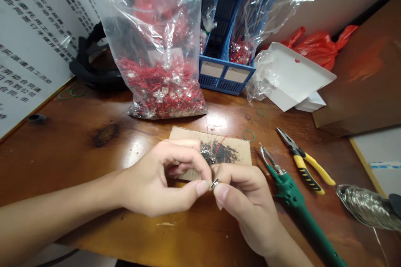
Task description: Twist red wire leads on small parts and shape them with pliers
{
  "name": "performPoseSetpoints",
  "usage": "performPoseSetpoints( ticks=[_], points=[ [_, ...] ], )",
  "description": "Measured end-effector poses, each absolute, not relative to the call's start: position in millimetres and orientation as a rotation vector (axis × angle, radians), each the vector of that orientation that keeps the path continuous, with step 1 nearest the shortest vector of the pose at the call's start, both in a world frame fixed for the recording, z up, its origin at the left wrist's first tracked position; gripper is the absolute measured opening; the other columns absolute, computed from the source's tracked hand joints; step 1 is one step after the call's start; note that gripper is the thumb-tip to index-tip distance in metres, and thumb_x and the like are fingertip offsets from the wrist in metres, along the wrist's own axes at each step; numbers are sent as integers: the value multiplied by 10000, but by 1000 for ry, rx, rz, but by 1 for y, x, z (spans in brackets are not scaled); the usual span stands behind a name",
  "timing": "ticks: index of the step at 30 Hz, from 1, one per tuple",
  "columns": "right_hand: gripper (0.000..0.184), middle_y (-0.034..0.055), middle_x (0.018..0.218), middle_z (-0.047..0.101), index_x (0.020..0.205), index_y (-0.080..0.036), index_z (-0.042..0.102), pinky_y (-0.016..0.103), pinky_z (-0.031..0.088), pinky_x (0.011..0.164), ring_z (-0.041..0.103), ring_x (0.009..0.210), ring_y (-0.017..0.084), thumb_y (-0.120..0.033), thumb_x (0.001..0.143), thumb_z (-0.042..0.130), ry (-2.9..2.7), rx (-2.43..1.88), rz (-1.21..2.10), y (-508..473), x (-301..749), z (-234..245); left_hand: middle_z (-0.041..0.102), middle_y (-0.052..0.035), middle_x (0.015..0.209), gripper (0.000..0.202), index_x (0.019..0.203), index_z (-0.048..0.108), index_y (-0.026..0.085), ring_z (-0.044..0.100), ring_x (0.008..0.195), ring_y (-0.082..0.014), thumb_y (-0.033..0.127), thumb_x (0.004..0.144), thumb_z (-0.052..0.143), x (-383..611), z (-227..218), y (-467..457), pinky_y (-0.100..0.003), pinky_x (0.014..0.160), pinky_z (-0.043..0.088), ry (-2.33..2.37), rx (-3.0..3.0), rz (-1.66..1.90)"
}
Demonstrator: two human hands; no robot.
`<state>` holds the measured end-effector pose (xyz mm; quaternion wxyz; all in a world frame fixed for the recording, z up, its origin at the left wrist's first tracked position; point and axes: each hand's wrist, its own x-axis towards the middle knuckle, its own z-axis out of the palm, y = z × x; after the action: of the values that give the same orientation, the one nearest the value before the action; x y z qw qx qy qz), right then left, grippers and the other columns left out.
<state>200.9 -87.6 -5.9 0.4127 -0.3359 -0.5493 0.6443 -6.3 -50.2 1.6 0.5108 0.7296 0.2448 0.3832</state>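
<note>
A small shiny metal piece (215, 183) is pinched between the thumb and index finger of my right hand (247, 196). My left hand (175, 179) is closed too, its thumb and index fingertip meeting at the left edge of the same piece. Both hands are held above a piece of cardboard (239, 146) with dark scorch marks. On the cardboard, a clump of metal bits (208, 154) and a thin red wire (222, 144) show behind my fingers. To the right of my right hand lies a green soldering iron (291, 196) with its tip pointing away.
Yellow-handled pliers (302, 160) and a coil of solder wire (366, 206) lie at right. A clear bag of red-wired parts (163, 79) stands behind, beside blue bins (225, 75). A white box (297, 75), a cardboard box (360, 79) and green rubber bands (249, 135) are around.
</note>
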Motion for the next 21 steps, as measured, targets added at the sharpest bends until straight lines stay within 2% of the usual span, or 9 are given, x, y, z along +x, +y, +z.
performPoseSetpoints(
  ticks=[13,21],
  points=[
    [363,-36,623,443,694,-186,509,293,281,599,336,558,102,-328,986,672,-1350,-802,1625,-88,201,-7,477,37,751,105,864,693,141,404,615,-73,39,853,673,-6,2,-51,-213,526,308,566,1730,931],
    [365,-25,608,456,686,-187,500,276,294,580,387,591,116,-310,993,653,-1425,-814,1489,-87,197,-2,483,26,731,86,848,708,132,425,604,-77,52,845,677,-6,4,-51,-208,515,320,593,1752,930]
  ],
)
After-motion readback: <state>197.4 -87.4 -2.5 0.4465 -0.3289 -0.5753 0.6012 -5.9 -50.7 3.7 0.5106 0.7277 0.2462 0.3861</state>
